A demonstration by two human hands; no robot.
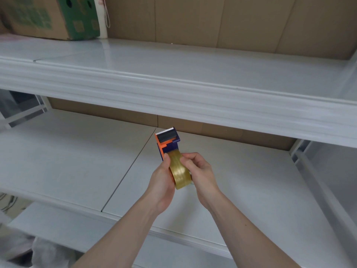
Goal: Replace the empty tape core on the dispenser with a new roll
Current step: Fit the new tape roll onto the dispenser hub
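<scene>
An orange and purple tape dispenser (167, 142) with a black roller and a toothed blade points away from me over the lower white shelf (67, 161). A roll of yellowish clear tape (179, 174) sits in it. My left hand (161, 182) grips the dispenser's left side, thumb along the roll's edge. My right hand (197, 168) holds the roll from the right, with thumb and fingertips pinched on the tape at the roll's top. No empty core is in view.
An upper white shelf (173, 78) juts out above the hands. A cardboard box with green print (54, 18) stands at its back left. Brown cardboard panels (212, 22) line the back. A crumpled plastic bag (44, 252) lies at bottom left.
</scene>
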